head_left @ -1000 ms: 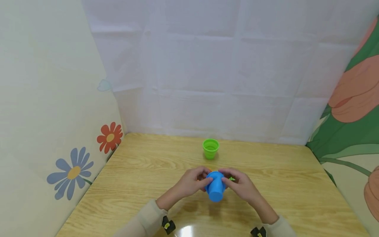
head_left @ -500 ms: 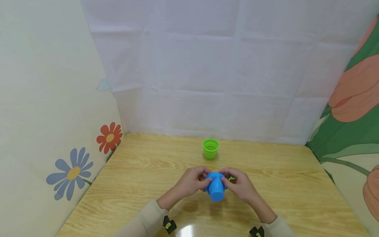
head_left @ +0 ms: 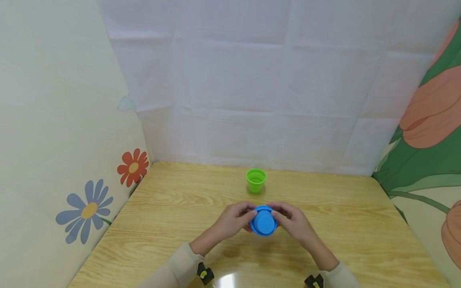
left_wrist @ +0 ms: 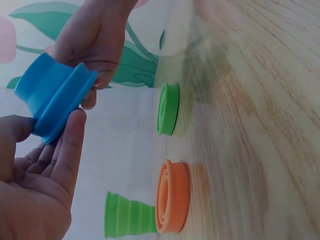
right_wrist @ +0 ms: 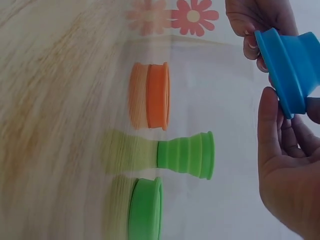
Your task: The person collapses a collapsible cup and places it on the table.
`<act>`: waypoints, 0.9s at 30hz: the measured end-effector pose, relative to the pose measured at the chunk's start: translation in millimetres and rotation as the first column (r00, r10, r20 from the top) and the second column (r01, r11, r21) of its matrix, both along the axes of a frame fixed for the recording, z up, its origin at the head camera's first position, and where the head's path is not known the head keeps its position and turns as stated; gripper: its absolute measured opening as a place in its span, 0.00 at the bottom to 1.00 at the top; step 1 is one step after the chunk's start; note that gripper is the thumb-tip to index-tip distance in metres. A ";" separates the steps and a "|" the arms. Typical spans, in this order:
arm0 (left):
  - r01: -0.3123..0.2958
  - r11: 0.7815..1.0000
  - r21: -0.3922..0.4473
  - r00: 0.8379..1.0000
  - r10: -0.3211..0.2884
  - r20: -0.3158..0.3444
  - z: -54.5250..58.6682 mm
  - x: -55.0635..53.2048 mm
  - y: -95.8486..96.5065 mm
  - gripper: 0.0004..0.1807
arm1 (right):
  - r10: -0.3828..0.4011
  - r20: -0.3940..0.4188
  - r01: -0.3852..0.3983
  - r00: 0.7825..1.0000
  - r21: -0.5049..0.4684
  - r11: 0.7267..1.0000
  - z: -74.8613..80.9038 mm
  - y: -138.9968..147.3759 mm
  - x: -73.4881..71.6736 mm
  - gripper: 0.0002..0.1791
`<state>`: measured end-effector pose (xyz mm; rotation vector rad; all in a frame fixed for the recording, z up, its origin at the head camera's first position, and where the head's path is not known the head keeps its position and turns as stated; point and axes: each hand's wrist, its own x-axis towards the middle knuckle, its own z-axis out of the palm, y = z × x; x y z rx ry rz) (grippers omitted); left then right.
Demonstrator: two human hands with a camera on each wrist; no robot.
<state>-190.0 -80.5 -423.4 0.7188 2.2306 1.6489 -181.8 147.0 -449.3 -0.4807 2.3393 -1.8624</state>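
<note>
Left hand [head_left: 233,222] and right hand [head_left: 292,222] both gripping blue collapsible cup [head_left: 263,221] above near-centre of wooden table [head_left: 165,224], flattened orange cup [left_wrist: 172,202] and flattened green cup [left_wrist: 167,109] just beyond, upright green cup [head_left: 256,181] farther back.

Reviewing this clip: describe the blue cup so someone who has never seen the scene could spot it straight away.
On the wooden table, look near the front edge, where the left hand and right hand meet. Between their fingers, held off the surface, is the blue cup. It is the only blue one; the green cup stands behind it, untouched.
</note>
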 end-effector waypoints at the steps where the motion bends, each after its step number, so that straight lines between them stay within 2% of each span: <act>1: 0.008 1.000 0.005 1.000 -0.009 0.010 -4.2 -2.4 -0.2 0.14 | 0.013 0.007 -0.013 1.000 -0.011 1.000 -0.1 1.2 -0.2 0.20; 4: 0.029 0.999 0.016 0.999 -0.029 0.026 -14.6 -7.8 -0.6 0.15 | 0.047 0.027 -0.046 0.999 -0.035 0.998 0.2 3.2 -0.3 0.21; 7: 0.042 0.999 0.019 0.999 -0.042 0.027 -18.5 -9.3 -1.0 0.16 | 0.078 0.043 -0.075 0.996 -0.060 0.995 -1.1 4.0 -0.9 0.21; 12: 0.038 0.998 0.048 0.999 -0.039 0.025 -18.3 -8.1 -2.2 0.18 | 0.125 0.056 -0.119 0.991 -0.104 0.988 -3.9 5.3 -2.6 0.21; 17: 0.038 0.997 0.062 0.997 -0.042 0.069 -18.3 -7.4 -2.7 0.18 | 0.168 0.057 -0.161 0.984 -0.116 0.980 -4.3 6.4 -3.6 0.22; 27: 0.137 0.990 0.041 0.976 -0.142 0.167 -16.5 -6.5 -5.0 0.21 | 0.150 0.047 -0.148 0.988 -0.053 0.988 -1.5 4.4 -4.0 0.23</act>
